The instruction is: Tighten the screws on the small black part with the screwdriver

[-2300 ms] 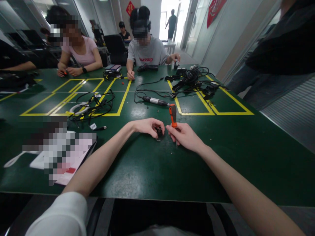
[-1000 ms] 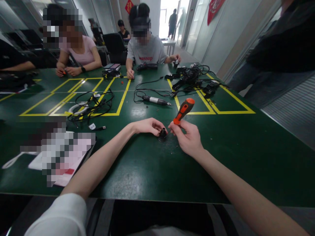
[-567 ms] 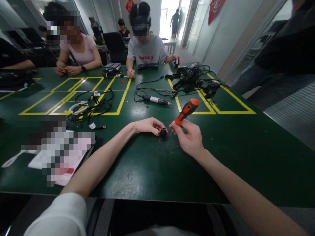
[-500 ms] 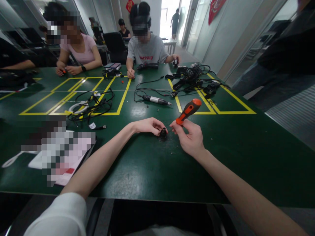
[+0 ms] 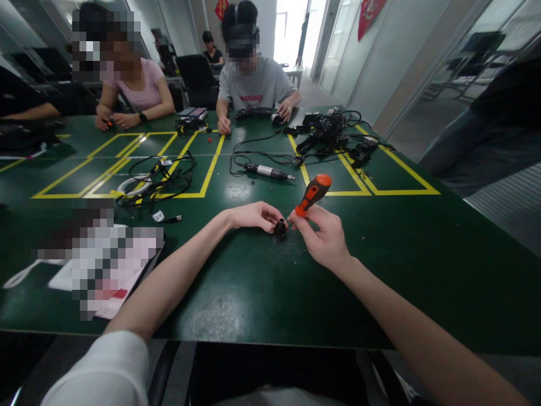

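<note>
A small black round part [image 5: 279, 232] stands on the green table [image 5: 236, 282], and the fingers of my left hand [image 5: 258, 216] are closed on it from the left. My right hand [image 5: 323, 235] grips an orange and dark grey screwdriver [image 5: 313, 194] low on its handle. The handle leans up and to the right, and the thin shaft points down left to the side of the black part. Whether the tip touches the part is too small to tell. Tiny bits lie on the table just below my right hand.
An electric screwdriver [image 5: 268, 172] with a cord lies beyond my hands. Coiled cables [image 5: 163, 180] are at the left, a cable heap [image 5: 329, 132] at the back right. Blurred flat items [image 5: 122, 270] lie near my left forearm. Two people sit across the table.
The screwdriver and my right hand have shifted left, and the handle stands more upright. Across the table, a person's hand with a small object has moved left and down.
</note>
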Demonstrator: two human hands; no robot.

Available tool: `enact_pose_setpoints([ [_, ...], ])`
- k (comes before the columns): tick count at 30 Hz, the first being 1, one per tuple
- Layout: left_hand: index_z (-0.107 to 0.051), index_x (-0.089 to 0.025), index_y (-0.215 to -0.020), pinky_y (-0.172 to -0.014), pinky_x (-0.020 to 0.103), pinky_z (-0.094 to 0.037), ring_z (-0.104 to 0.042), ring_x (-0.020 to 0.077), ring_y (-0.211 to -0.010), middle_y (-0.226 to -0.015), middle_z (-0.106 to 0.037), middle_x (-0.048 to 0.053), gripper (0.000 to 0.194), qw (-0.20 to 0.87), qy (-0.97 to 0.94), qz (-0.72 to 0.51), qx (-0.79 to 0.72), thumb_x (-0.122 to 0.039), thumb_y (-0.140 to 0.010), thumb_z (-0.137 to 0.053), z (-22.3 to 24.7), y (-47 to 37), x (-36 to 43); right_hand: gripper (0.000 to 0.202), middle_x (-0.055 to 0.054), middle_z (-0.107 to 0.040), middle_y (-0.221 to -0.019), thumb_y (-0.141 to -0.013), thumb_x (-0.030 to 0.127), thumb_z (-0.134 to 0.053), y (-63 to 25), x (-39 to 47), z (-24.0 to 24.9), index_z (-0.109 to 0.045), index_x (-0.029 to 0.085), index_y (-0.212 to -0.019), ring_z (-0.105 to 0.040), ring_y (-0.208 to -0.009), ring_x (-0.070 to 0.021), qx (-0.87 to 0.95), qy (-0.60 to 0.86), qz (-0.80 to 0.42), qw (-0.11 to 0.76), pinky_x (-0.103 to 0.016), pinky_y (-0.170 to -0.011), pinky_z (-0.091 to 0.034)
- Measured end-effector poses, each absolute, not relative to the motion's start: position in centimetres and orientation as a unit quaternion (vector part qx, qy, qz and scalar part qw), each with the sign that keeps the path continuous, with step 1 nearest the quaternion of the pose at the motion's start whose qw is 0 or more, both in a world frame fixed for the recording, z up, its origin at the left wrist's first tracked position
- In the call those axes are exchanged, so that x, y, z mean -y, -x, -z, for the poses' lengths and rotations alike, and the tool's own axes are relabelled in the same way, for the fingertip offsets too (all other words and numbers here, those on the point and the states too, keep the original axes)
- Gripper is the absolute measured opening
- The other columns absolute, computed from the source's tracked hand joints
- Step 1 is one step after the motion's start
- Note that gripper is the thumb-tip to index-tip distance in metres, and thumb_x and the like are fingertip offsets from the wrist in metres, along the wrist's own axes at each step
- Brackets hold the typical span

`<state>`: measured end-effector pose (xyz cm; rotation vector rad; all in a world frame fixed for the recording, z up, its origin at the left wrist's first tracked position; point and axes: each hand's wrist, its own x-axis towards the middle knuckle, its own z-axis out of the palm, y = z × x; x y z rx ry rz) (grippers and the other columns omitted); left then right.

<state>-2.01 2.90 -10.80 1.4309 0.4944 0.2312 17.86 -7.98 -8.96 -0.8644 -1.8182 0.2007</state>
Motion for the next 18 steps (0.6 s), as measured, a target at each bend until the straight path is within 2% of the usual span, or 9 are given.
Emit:
enact_pose_setpoints([
  [18,-0.080,-0.017,-0.095,-0.080,0.023,-0.053,-0.070,0.0113,-0.081,-0.090,-0.080,0.000,0.035,0.723,-0.646,-0.105,-0.221,-0.009,-0.061,-0.076,10.76,1.91,-2.91,0.022,-0.002,-0.068,-0.075,-0.099,0.020,-0.057,-17.98,8.08,8.69,-0.066,0.022,-0.079,-0.065,-0.068,-0.0182,0.757,0.375,-0.107,0.525,-0.031,-0.065,-0.054],
])
